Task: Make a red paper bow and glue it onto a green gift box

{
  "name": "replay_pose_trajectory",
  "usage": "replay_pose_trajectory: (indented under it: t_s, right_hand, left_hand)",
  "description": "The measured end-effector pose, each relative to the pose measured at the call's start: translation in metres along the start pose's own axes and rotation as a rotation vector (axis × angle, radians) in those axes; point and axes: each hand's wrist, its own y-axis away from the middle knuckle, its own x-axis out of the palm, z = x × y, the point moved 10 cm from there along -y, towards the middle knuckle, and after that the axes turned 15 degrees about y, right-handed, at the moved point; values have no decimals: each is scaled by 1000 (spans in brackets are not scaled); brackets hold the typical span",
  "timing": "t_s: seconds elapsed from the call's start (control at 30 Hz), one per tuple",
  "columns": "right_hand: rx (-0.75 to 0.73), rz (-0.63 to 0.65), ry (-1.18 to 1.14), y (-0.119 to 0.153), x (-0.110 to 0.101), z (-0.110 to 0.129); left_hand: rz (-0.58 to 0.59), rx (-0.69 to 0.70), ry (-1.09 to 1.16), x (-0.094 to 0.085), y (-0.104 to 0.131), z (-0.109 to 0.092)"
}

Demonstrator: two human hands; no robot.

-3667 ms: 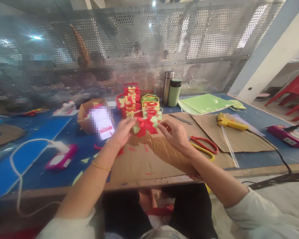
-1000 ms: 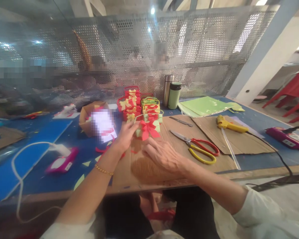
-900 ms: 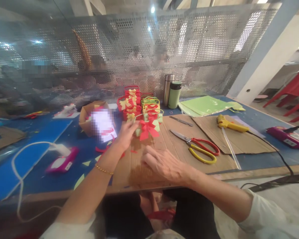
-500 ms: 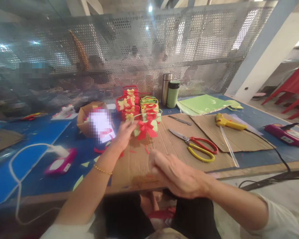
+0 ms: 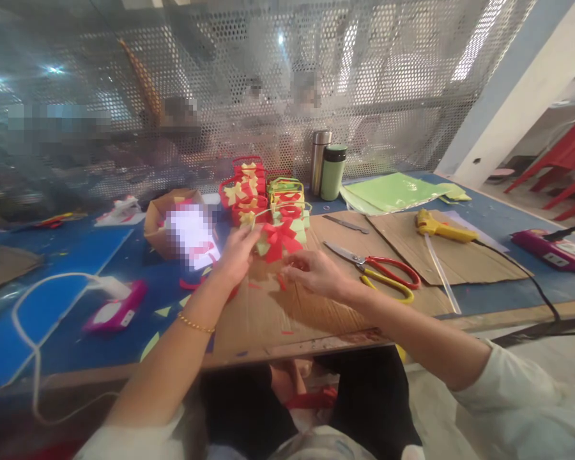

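My left hand [image 5: 238, 252] grips the left side of a small light-green basket [image 5: 298, 229] with a red paper flower [image 5: 280, 239] on its front. My right hand [image 5: 315, 271] is just below and right of the flower, its fingers curled together; whether anything is between the fingertips is too small to tell. Red baskets with yellow flowers [image 5: 243, 188] and green and yellow baskets with red flowers [image 5: 285, 190] stand in rows behind. Under my hands lies a cardboard sheet [image 5: 259, 326] with small red scraps.
Red-and-yellow scissors [image 5: 388, 271], a metal blade [image 5: 345, 224] and a yellow glue gun [image 5: 445, 229] lie to the right. Behind stand a green bottle [image 5: 333, 174] and a steel flask [image 5: 319, 163]. A lit phone [image 5: 194, 236] and purple power strip [image 5: 117, 308] are left.
My right hand has moved forward and up from the table's front edge to near the red flower. My left hand has stayed at the basket, and the view has tilted down slightly.
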Motion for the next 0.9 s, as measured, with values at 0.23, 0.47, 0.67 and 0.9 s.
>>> replay_pose_trajectory:
  t_s: [0.23, 0.47, 0.67, 0.9]
  right_hand:
    - [161, -18, -431, -9, 23, -8]
    - [129, 11, -375, 0, 24, -1]
    - [-131, 232, 17, 38, 28, 34]
    - [-247, -9, 518, 47, -24, 23]
  left_hand:
    - [78, 41, 53, 17, 8, -6]
    - [84, 37, 76, 21, 9, -8]
    - [2, 47, -3, 4, 4, -7]
    - [13, 54, -25, 0, 1, -8]
